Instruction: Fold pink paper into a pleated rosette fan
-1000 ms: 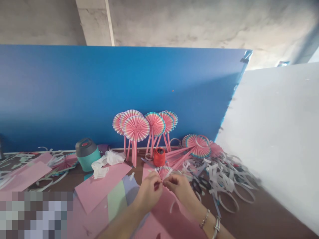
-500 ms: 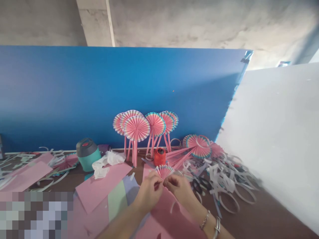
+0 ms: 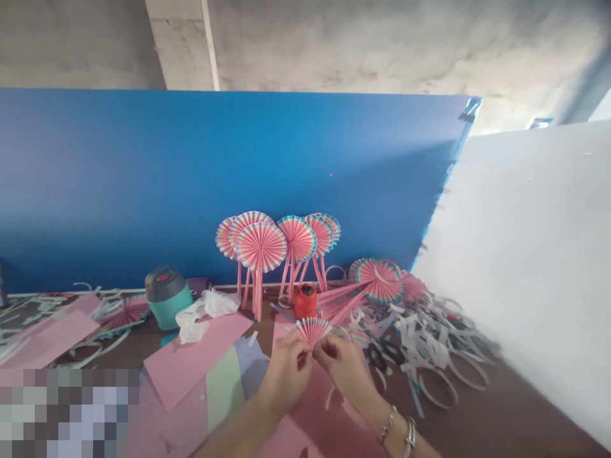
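Note:
A small pleated paper fan (image 3: 314, 330), pink with a pale edge, spreads upward between my hands. My left hand (image 3: 290, 367) pinches its gathered base from the left. From the right, my right hand (image 3: 340, 364) closes its fingers on the same base. Whether a thread is also in my fingers I cannot make out. Just beyond the fan stands a red spool of string (image 3: 305, 301). Pink paper sheets (image 3: 329, 416) lie beneath my hands. Behind them, several round pink paper fans (image 3: 261, 247) on long handles lean against the blue panel (image 3: 305, 152).
A teal lidded flask (image 3: 169, 302) and crumpled white tissue (image 3: 205, 312) are at left. Pink sheets (image 3: 193, 359) overlap a green sheet (image 3: 224, 375). Black-handled scissors (image 3: 392, 352) lie at right beside heaped paper strips (image 3: 424, 340). More fans (image 3: 382, 280) lie near the white wall (image 3: 529, 254).
The small fan's pleats have spread slightly wider. Both hands stay at its base, and my right forearm has shifted a little to the left.

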### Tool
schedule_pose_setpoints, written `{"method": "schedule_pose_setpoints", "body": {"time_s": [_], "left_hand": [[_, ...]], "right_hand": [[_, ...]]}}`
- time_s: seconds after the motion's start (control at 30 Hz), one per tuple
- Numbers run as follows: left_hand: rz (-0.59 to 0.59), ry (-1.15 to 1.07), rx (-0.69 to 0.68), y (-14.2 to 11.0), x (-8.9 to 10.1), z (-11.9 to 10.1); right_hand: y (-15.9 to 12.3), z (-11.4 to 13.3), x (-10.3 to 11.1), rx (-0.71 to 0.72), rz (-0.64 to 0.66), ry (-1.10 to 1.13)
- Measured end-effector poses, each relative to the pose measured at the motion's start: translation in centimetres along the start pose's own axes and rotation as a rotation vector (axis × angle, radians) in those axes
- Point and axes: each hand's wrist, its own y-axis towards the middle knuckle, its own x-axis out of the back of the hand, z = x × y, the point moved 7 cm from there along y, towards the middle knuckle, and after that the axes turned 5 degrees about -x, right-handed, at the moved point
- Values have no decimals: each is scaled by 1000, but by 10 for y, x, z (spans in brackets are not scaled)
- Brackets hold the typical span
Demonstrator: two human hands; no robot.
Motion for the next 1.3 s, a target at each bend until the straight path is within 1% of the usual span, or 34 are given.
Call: {"method": "schedule_pose_setpoints", "body": {"time_s": [0.2, 0.3, 0.37, 0.43, 0.47, 0.5, 0.6, 0.67, 0.7, 0.73, 0.77, 0.83, 0.9, 0.93, 0.97, 1.0, 1.07, 1.13, 1.17, 1.2, 1.23, 1.27, 1.3], "left_hand": [[-32, -115, 16, 2, 0, 6], [-50, -153, 41, 4, 1, 13], [-70, -176, 66, 5, 4, 19], [-84, -194, 90, 6, 6, 24], [-86, -200, 101, 7, 8, 26], [-85, -205, 113, 8, 9, 29], [-77, -228, 156, 9, 10, 33], [-76, -243, 185, 9, 10, 34], [-77, -251, 200, 9, 10, 34], [-77, -259, 214, 8, 9, 35], [-77, -266, 227, 8, 8, 35], [-69, -283, 245, 7, 6, 34], [-56, -302, 252, 7, 5, 32], [-52, -310, 255, 7, 4, 31], [-51, -318, 260, 7, 5, 30], [-54, -324, 267, 7, 6, 30], [-66, -333, 290, 7, 8, 30], [-75, -347, 320, 6, 11, 30], [-78, -356, 332, 5, 12, 30], [-80, -364, 338, 5, 13, 29], [-80, -380, 341, 5, 13, 28], [-78, -410, 344, 5, 13, 27], [-76, -455, 352, 5, 12, 27]], "right_hand": [[3, -1, 0, -17, 56, 83], [4, 0, 3, 3, 52, 101], [7, -2, 9, 20, 31, 101], [12, -4, 24, 27, -44, 85], [15, -6, 34, 28, -94, 73], [18, -7, 47, 32, -177, 70], [24, -7, 80, 31, -328, 74], [22, -4, 90, 38, -385, 83], [19, 0, 89, 62, -380, 76], [15, 7, 82, 132, -338, 36], [10, 15, 70, 213, -263, -38], [-4, 30, 45, 413, -178, -207], [-15, 40, 27, 565, -151, -333], [-18, 42, 22, 600, -147, -366], [-18, 42, 22, 599, -152, -373], [-15, 40, 28, 568, -176, -348], [-5, 32, 53, 428, -306, -224], [2, 16, 94, 264, -563, -14], [4, 6, 111, 168, -668, 76], [5, -3, 125, 105, -770, 141], [8, -9, 133, 71, -792, 172], [13, -14, 136, 39, -766, 163], [19, -19, 133, 3, -675, 101]]}}
